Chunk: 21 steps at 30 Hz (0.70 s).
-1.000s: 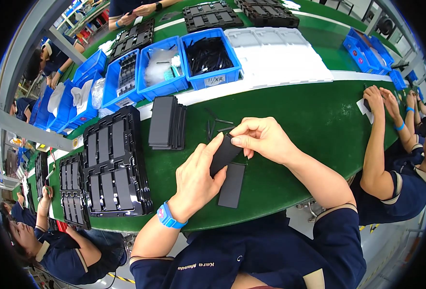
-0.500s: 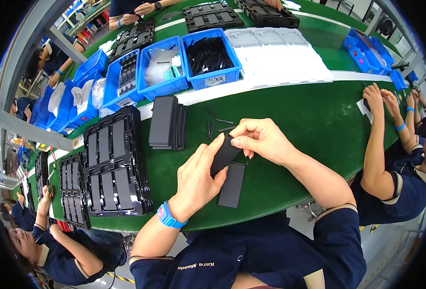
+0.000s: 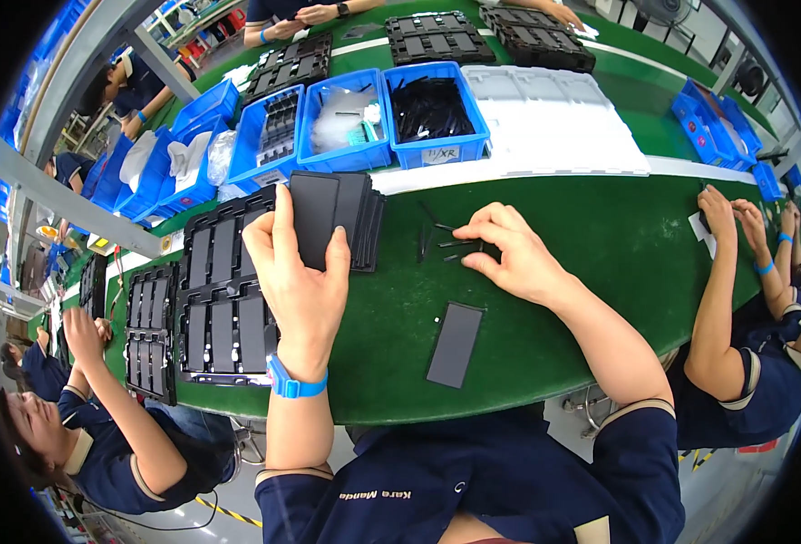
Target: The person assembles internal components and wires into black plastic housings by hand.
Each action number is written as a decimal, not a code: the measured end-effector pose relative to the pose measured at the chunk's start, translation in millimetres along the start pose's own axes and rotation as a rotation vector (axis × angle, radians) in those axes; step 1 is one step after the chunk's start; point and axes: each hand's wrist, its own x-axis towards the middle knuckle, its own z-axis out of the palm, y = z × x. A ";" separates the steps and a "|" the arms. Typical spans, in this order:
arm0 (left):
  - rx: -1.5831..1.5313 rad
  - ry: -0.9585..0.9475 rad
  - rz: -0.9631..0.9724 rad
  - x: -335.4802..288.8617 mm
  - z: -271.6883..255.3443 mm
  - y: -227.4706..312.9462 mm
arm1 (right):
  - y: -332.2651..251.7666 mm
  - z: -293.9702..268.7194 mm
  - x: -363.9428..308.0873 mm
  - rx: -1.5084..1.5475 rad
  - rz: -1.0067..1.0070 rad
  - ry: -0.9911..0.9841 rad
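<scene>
My left hand (image 3: 302, 288) reaches over the left part of the table, thumb and fingers on the edges of a dark flat rectangular panel (image 3: 317, 216). That panel rests on a fanned stack of similar panels (image 3: 364, 227). My right hand (image 3: 518, 258) is curled low over several thin black strips (image 3: 426, 243), its thumb and index finger closing round one strip (image 3: 459, 243); the fingers partly hide the grip. A single dark panel (image 3: 456, 344) lies flat nearer me, between my arms. Beside its upper left corner is a tiny white speck.
Black moulded trays (image 3: 210, 335) holding dark panels stand left of my left hand. Behind the stack is a row of blue bins, one with black strips (image 3: 429, 109), one with clear bags (image 3: 344, 122). White foam sheets (image 3: 554, 122) lie at the back. Co-workers sit either side.
My hands have parted. My left hand has carried the panel left onto the stack, and my right hand has let go of it and moved to the loose strips. The view has shifted slightly.
</scene>
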 end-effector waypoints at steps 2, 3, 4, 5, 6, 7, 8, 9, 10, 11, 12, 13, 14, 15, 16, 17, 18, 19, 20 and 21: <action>-0.029 -0.024 0.001 -1.8 -0.3 7.5 | 0.2 3.1 -1.4 -0.031 -0.047 -0.044; -0.050 -0.049 -0.004 -3.9 -0.4 14.1 | 1.0 3.4 -1.0 -0.030 -0.049 -0.042; -0.084 -0.092 0.026 -8.3 0.3 17.4 | 1.9 3.0 -1.0 -0.053 -0.055 -0.070; -0.064 -0.138 0.057 -11.1 -1.0 25.5 | 3.0 2.6 -1.1 -0.077 -0.061 -0.097; -0.064 -0.208 0.109 -16.3 -0.8 30.9 | 5.1 2.8 -1.0 -0.078 -0.059 -0.097; -0.064 -0.279 0.163 -21.4 -0.7 35.1 | 7.8 3.7 -0.2 -0.060 -0.045 -0.082; -0.014 -0.425 0.156 -25.0 -3.4 41.6 | 9.9 3.8 0.7 -0.042 -0.030 -0.067; 0.036 -0.571 0.148 -28.2 -5.9 46.8 | 11.3 3.2 1.8 -0.043 -0.027 -0.065; 0.084 -0.632 0.159 -33.2 -5.7 48.3 | 12.4 2.6 1.7 -0.049 -0.011 -0.041; 0.081 -0.635 0.159 -34.0 -6.1 48.2 | 13.5 2.1 1.8 -0.055 0.005 -0.018; 0.124 -0.674 0.151 -33.6 -7.1 47.4 | 13.8 0.6 2.2 -0.055 0.008 -0.019; 0.170 -0.712 0.143 -33.5 -8.7 45.6 | 13.3 -1.2 2.9 -0.059 0.031 -0.022; 0.233 -0.727 0.158 -34.8 -11.3 43.7 | 13.0 -2.5 3.7 -0.063 0.052 -0.026; 0.237 -0.726 0.156 -37.2 -14.0 41.7 | 13.2 -2.6 4.1 -0.061 0.049 -0.028; 0.297 -0.753 0.177 -39.9 -16.4 38.3 | 13.8 -1.2 5.4 -0.062 0.049 -0.033; 0.359 -0.778 0.195 -41.2 -18.6 35.4 | 14.3 -0.1 6.7 -0.062 0.047 -0.039; 0.362 -0.745 0.211 -40.3 -19.9 37.6 | 14.4 -0.6 7.1 -0.056 0.033 -0.045; 0.381 -0.738 0.194 -37.5 -23.5 40.4 | 12.8 -0.1 7.1 -0.062 0.026 -0.032; 0.325 -0.710 0.188 -33.3 -25.5 44.5 | 12.1 -0.2 7.2 -0.066 0.014 -0.021; 0.270 -0.680 0.181 -32.0 -25.4 48.0 | 11.7 0.0 5.4 -0.054 -0.012 -0.034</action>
